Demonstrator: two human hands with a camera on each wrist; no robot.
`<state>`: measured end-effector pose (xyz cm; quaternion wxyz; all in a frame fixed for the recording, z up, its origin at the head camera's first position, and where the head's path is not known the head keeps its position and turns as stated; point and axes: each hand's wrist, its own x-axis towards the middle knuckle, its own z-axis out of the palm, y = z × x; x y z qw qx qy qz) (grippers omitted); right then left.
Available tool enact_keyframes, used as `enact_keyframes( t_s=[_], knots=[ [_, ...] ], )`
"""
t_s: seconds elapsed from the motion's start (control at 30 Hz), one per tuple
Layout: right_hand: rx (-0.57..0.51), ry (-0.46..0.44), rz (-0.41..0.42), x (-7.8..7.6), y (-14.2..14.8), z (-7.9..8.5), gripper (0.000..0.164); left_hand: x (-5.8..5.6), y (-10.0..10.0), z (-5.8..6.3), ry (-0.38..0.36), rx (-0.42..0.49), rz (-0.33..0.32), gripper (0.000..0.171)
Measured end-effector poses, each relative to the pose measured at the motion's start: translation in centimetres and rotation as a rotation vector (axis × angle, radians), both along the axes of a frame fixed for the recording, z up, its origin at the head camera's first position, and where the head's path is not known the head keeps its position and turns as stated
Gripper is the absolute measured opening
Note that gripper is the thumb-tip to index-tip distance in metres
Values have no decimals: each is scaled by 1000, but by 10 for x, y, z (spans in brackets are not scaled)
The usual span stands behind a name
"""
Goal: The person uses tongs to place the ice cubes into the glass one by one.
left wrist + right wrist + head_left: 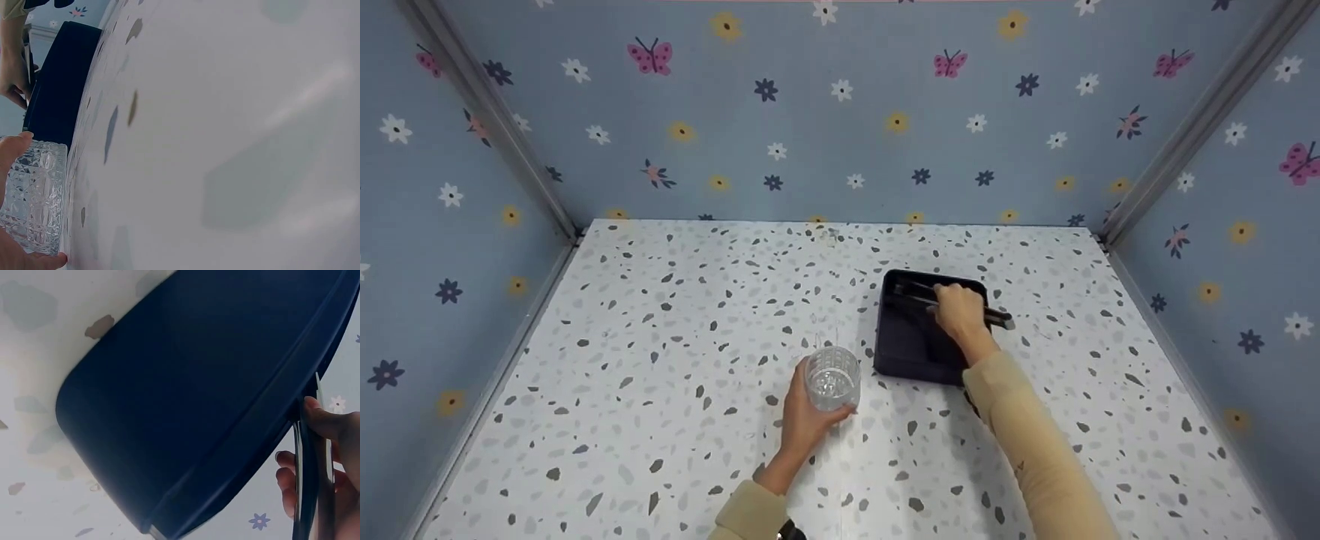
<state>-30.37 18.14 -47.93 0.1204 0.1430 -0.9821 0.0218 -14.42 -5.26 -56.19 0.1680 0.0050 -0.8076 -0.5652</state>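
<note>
A clear cut-glass tumbler (834, 375) stands on the speckled table. My left hand (801, 421) grips it, with the thumb on its near right side and the fingers along its left side; the left wrist view shows the patterned glass (35, 191) close up. To its right is a dark navy, open-topped bin (911, 349) with rounded corners. My right hand (960, 309) holds a pair of metal tongs (323, 489) by their arms, thumb on one side and fingers on the other. The tongs lie across the bin's far part, one end past its right rim.
White speckled tabletop (660, 360) surrounds both things. Blue walls with flowers and butterflies (840, 112) close off the back and both sides, with grey metal strips (1200, 112) at the corners.
</note>
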Motion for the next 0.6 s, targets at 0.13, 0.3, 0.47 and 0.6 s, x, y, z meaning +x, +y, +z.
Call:
enact_keyframes(
  t_s=[0.13,0.3,0.47,0.6],
  knots=[
    [32,14,-1,0,-2,1,21,0,0,-1,-8,-1,4,98],
    [64,-5,-18,0,-4,4,19,0,0,-1,-3,3,7,98],
    [55,-26,-29,0,-4,6,16,0,0,1,-5,10,4,98],
    [27,-34,-34,-1,-4,6,18,1,0,1,-15,19,1,99]
  ],
)
